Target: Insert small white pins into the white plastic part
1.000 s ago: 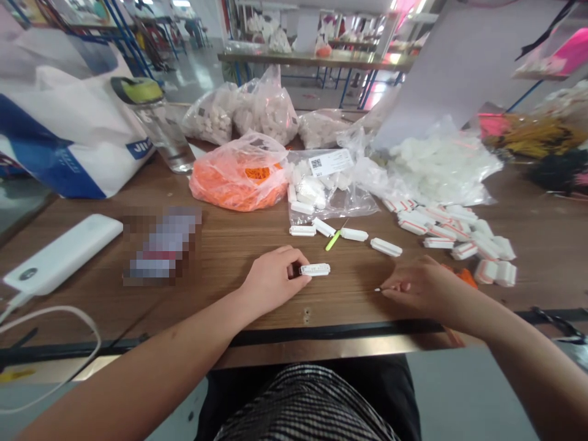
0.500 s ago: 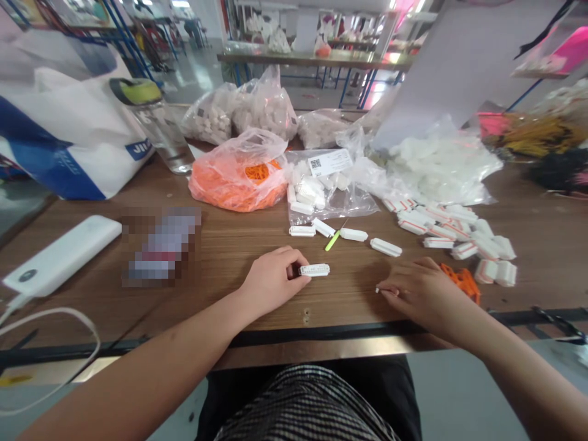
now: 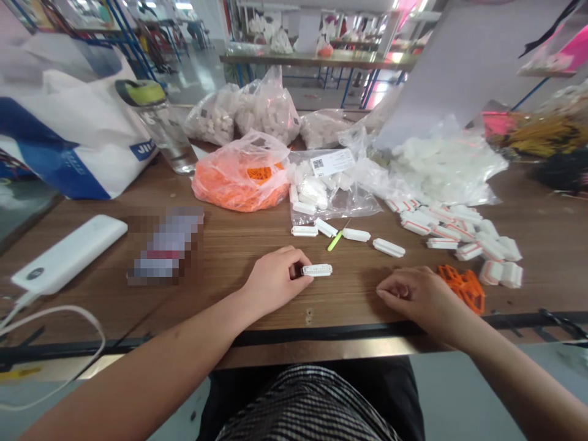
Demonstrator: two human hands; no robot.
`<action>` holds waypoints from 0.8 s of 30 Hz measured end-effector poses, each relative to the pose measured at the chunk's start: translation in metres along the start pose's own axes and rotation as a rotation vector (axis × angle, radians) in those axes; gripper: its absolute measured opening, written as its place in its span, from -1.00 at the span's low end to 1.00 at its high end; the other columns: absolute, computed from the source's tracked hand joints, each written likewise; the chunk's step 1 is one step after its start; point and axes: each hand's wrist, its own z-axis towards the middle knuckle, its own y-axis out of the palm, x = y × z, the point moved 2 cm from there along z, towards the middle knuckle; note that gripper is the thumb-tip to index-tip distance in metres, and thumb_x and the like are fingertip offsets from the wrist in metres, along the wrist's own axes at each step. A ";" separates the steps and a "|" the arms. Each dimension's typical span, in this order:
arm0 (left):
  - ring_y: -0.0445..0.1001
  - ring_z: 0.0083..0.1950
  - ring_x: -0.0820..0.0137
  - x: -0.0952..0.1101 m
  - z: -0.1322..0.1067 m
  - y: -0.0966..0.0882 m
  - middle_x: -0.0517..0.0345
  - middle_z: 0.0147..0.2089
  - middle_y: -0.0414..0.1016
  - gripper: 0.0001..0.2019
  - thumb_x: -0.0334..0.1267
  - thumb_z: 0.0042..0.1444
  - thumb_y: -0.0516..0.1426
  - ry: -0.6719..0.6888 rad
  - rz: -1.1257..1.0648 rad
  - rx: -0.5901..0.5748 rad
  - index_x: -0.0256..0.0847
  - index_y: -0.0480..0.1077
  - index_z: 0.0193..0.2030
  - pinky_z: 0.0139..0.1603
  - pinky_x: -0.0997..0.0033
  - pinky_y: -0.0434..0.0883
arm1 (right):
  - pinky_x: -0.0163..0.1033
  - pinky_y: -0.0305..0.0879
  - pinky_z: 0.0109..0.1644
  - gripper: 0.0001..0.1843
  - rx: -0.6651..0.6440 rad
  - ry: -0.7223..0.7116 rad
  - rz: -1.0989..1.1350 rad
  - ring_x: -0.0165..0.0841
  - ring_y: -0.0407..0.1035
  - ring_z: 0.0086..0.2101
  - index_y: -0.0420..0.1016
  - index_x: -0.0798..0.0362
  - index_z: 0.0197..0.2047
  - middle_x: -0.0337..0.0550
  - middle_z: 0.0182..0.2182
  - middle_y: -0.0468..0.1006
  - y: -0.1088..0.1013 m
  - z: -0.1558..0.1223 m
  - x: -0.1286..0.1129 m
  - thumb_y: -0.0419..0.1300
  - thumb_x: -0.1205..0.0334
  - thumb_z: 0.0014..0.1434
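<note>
My left hand (image 3: 274,280) rests on the wooden table (image 3: 229,245) and pinches the end of a small white plastic connector (image 3: 316,269) lying flat. My right hand (image 3: 420,296) lies near the front edge with fingers curled together; what they hold is hidden. Just right of it sits a small heap of orange plastic clips (image 3: 466,286). Several loose white connectors (image 3: 388,247) and a thin green tool (image 3: 334,240) lie beyond my hands.
An orange-filled bag (image 3: 239,177), clear bags of white parts (image 3: 316,190) and a pile of white-and-orange connectors (image 3: 459,236) fill the back right. A water bottle (image 3: 160,125), a blue-white bag (image 3: 68,135) and a white power bank (image 3: 68,252) with cable stand left.
My right hand has drawn back slightly toward the table's front edge, uncovering the orange clips, and the small white tip at its fingers no longer shows. The left hand has stayed put.
</note>
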 end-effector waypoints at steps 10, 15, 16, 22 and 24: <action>0.36 -0.39 0.46 0.001 0.000 0.000 0.29 -0.40 0.38 -0.91 -0.32 0.02 0.24 -0.023 -0.019 0.012 -0.13 0.48 -0.29 -0.31 0.40 0.26 | -0.27 0.23 -0.35 -0.85 0.008 -0.229 0.198 -0.44 0.31 -0.50 0.51 0.03 -0.46 -0.27 -0.56 0.47 0.018 0.057 -0.058 0.20 0.30 0.14; 0.36 -0.38 0.45 0.000 0.001 0.001 0.28 -0.39 0.39 -0.92 -0.30 0.04 0.24 -0.003 -0.015 0.009 -0.13 0.49 -0.29 -0.32 0.40 0.25 | -0.28 0.19 -0.37 -0.85 -0.019 -0.249 0.185 -0.47 0.26 -0.54 0.51 0.05 -0.47 -0.29 -0.58 0.45 0.026 0.068 -0.056 0.20 0.34 0.13; 0.36 -0.38 0.45 -0.001 0.001 0.001 0.28 -0.39 0.39 -0.92 -0.30 0.04 0.24 0.000 -0.014 0.008 -0.13 0.49 -0.28 -0.32 0.40 0.25 | -0.28 0.18 -0.37 -0.85 -0.014 -0.249 0.181 -0.47 0.25 -0.54 0.51 0.05 -0.47 -0.29 -0.58 0.45 0.026 0.068 -0.055 0.20 0.34 0.13; 0.37 -0.38 0.44 -0.001 0.001 0.001 0.29 -0.40 0.38 -0.92 -0.30 0.03 0.24 0.006 -0.011 0.016 -0.13 0.48 -0.29 -0.32 0.40 0.25 | -0.28 0.18 -0.36 -0.84 -0.010 -0.267 0.203 -0.47 0.26 -0.54 0.50 0.05 -0.48 -0.30 -0.58 0.44 0.026 0.065 -0.057 0.20 0.33 0.13; 0.36 -0.38 0.45 -0.001 0.001 0.001 0.28 -0.40 0.38 -0.92 -0.30 0.04 0.24 0.008 -0.013 0.015 -0.13 0.48 -0.29 -0.32 0.40 0.25 | -0.27 0.18 -0.36 -0.85 -0.003 -0.271 0.203 -0.46 0.26 -0.53 0.50 0.06 -0.48 -0.29 -0.59 0.44 0.027 0.065 -0.058 0.20 0.33 0.12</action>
